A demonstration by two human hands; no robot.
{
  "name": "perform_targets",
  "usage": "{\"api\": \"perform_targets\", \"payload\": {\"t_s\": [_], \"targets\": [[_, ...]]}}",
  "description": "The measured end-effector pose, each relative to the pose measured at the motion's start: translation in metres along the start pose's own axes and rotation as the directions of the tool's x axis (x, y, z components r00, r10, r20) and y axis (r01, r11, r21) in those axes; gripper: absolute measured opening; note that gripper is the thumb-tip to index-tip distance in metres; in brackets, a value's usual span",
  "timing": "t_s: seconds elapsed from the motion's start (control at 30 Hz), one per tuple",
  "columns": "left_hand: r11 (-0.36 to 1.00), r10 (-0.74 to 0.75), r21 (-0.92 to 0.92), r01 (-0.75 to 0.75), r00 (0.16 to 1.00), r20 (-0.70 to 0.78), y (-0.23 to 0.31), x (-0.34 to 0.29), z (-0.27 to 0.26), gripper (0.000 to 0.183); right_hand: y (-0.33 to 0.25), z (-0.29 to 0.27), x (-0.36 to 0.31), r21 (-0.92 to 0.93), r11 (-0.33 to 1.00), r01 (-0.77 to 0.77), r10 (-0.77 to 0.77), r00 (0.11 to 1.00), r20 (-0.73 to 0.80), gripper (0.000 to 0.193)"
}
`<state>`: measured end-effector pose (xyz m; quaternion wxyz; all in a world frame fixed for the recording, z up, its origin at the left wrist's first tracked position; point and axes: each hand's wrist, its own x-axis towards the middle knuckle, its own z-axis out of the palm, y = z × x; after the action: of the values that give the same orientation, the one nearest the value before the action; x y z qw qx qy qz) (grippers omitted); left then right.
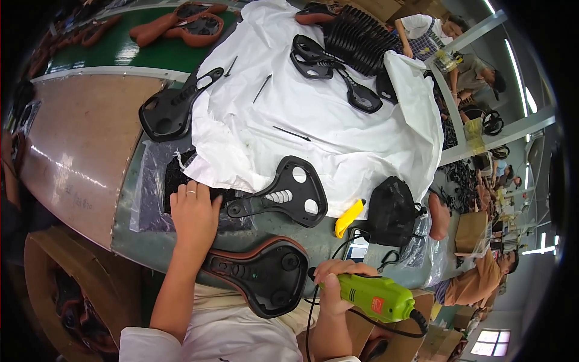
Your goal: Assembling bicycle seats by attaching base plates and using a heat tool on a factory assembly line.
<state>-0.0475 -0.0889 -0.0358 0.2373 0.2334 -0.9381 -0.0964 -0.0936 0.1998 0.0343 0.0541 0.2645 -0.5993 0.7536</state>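
My left hand (pixel 195 208) lies with its fingers stretched out on a black textured pad (pixel 175 181) over a clear plastic bag (pixel 148 199). My right hand (pixel 335 283) is wrapped around a green corded electric screwdriver (pixel 377 295), its black tip end beside the rim of a saddle. That saddle (pixel 262 271), brown-edged with a black hollow underside facing up, rests at the table's near edge between my forearms. Just beyond it, a black saddle base (pixel 292 193) with round holes and a ridged pale piece lies partly on a white cloth (pixel 241 139).
More black saddle bases (pixel 169 108) and a stack of black parts (pixel 359 39) lie farther off. A yellow-handled object (pixel 348 218), a black bag (pixel 391 211) and a phone (pixel 357 247) sit to the right. Cardboard boxes (pixel 45 277) stand below; other people work at the right.
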Motion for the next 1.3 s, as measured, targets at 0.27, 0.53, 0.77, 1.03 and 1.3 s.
{"api": "perform_targets", "payload": {"t_s": [0.27,0.53,0.77,1.03,1.3], "targets": [[1.000,0.005,-0.021,-0.007,0.994,-0.106,0.004,-0.001,0.011,0.020,0.013,-0.002,0.007,-0.038,0.999,-0.006,0.012,0.987,0.162,0.045],[1.000,-0.015,-0.022,0.013,0.995,-0.095,0.005,0.001,0.009,0.018,0.007,0.002,0.008,-0.080,0.996,0.026,-0.015,0.990,0.138,0.046],[0.996,-0.056,-0.081,0.046,0.990,-0.132,0.006,0.003,0.003,0.017,-0.016,0.016,0.006,0.049,0.995,0.085,-0.091,0.987,0.133,0.052],[0.978,-0.088,-0.197,0.069,0.992,-0.088,-0.003,0.003,-0.005,0.016,-0.015,0.022,0.001,0.075,0.992,0.098,-0.106,0.989,0.101,0.055],[0.902,0.036,-0.431,-0.014,0.998,0.044,0.019,-0.026,-0.070,0.022,-0.017,0.019,-0.005,0.094,0.991,0.099,-0.108,0.990,0.094,0.054]]}}
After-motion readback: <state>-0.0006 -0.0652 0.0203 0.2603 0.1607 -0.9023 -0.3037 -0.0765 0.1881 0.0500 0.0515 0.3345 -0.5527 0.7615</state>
